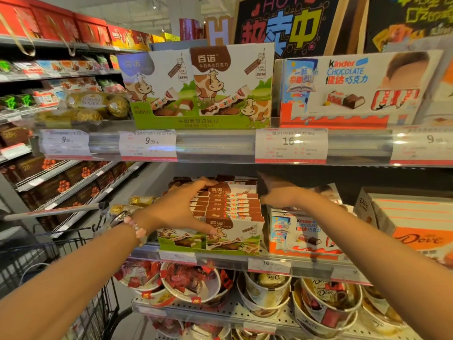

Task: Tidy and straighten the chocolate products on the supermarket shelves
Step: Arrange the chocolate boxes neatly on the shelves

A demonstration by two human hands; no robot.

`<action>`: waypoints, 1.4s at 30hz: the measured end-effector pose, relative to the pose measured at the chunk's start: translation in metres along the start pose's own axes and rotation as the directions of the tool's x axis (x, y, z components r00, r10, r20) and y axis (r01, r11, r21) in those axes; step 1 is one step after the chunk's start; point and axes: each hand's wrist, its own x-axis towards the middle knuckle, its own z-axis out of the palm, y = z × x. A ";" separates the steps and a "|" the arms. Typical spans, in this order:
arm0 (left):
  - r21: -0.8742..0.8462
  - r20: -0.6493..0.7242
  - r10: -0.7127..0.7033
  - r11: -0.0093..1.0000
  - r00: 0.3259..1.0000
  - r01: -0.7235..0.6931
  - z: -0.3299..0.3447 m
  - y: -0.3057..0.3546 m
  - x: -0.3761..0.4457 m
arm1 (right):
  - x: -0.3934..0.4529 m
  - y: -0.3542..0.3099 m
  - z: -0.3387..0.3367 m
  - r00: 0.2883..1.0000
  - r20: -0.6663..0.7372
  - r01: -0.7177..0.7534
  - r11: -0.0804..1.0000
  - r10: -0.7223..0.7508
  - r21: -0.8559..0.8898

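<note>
Both forearms reach from the near edge into a supermarket aisle, toward the middle shelf [269, 260] of a chocolate gondola. On it, the left hand [179, 207] spreads its curled fingers round the left side of the stacked cow-print chocolate boxes [232, 207], thumb on the front box; just right of the stack, the right hand [279, 195] grips a dark packet [262, 185]. Kinder boxes [301, 231] sit below the right hand, Dove cartons [411, 222] further right, tubs [191, 283] beneath, and a trolley [81, 241] left of the left arm.

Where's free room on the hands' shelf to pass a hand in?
Dark gap above the Kinder boxes, under the upper shelf rail; the right hand is there. Narrow slot between those and the cow-print stack. Left hand covers the stack's left side. Dove carton crowds the right.
</note>
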 end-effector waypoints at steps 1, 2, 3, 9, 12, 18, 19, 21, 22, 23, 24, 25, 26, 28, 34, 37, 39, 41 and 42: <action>0.016 0.000 -0.002 1.000 1.000 0.002 0.000 -0.001 0.000 | 0.000 0.002 0.003 1.000 0.015 -0.003 1.000 0.002 0.024; 0.035 0.002 -0.001 0.999 1.000 0.001 0.001 -0.002 0.001 | -0.001 0.004 0.004 1.000 -0.018 -0.002 0.997 0.004 0.078; 0.051 0.006 0.002 0.999 1.000 -0.003 0.001 -0.003 0.002 | -0.001 0.005 0.005 0.998 -0.066 0.002 0.990 0.007 0.143; 0.144 -0.027 0.043 0.989 0.999 -0.038 0.002 -0.006 0.005 | -0.004 0.006 0.008 0.995 -0.099 0.029 0.985 -0.012 0.172; 0.175 -0.006 0.051 0.983 0.999 -0.049 0.001 -0.006 0.005 | -0.008 0.008 0.006 0.987 -0.156 0.061 0.966 -0.021 0.250; 0.232 0.030 0.023 0.972 0.999 -0.030 0.000 -0.003 0.008 | -0.012 0.014 -0.003 0.994 -0.029 0.108 0.978 -0.104 0.181; 0.230 0.028 0.002 0.973 1.000 -0.009 -0.001 -0.003 0.008 | -0.012 0.014 -0.005 0.992 0.044 0.107 0.979 -0.117 0.173; 0.253 0.034 0.002 0.967 0.999 -0.011 0.000 -0.003 0.009 | -0.013 0.013 -0.011 0.982 0.163 0.041 0.956 -0.092 0.292; 0.278 0.050 0.010 0.960 0.999 -0.024 0.000 -0.004 0.010 | -0.012 0.013 -0.012 0.983 0.169 0.008 0.929 -0.076 0.370; 0.307 0.076 0.012 0.951 0.997 -0.035 -0.001 -0.004 0.011 | -0.011 0.011 -0.013 0.988 0.144 -0.015 0.908 -0.050 0.418; 0.331 0.104 0.005 0.943 0.995 -0.039 -0.001 -0.004 0.012 | -0.010 0.010 -0.013 0.994 0.112 -0.044 0.910 -0.002 0.411; 0.344 0.121 -0.006 0.938 0.993 -0.036 -0.001 -0.004 0.012 | -0.008 0.010 -0.011 0.996 0.078 -0.058 0.932 0.032 0.358; 0.345 0.125 -0.014 0.938 0.992 -0.030 -0.001 -0.004 0.012 | -0.004 0.010 -0.009 0.998 0.056 -0.051 0.956 0.036 0.288; 0.338 0.105 -0.002 0.941 0.995 -0.033 0.000 -0.004 0.012 | -0.001 0.008 -0.003 1.000 0.027 -0.001 0.972 -0.005 0.235; 0.299 0.073 0.071 0.950 0.995 -0.090 0.001 -0.003 0.013 | 0.002 0.001 -0.003 1.000 -0.011 0.017 0.965 -0.015 0.261; 0.350 0.103 0.059 0.932 0.993 -0.092 0.001 -0.005 0.016 | 0.002 0.001 -0.003 0.998 -0.049 0.045 0.967 -0.033 0.251; 0.334 0.118 0.065 0.937 0.991 -0.102 0.001 -0.006 0.018 | 0.001 0.001 0.000 0.996 -0.074 0.061 0.967 -0.044 0.249; 0.271 0.110 0.084 0.956 0.990 -0.111 0.000 -0.005 0.018 | 0.003 0.002 0.004 0.992 -0.119 0.056 0.968 -0.028 0.246; 0.259 0.098 0.088 0.960 0.991 -0.111 0.000 -0.004 0.017 | 0.004 0.002 0.006 0.990 -0.138 0.046 0.965 -0.010 0.258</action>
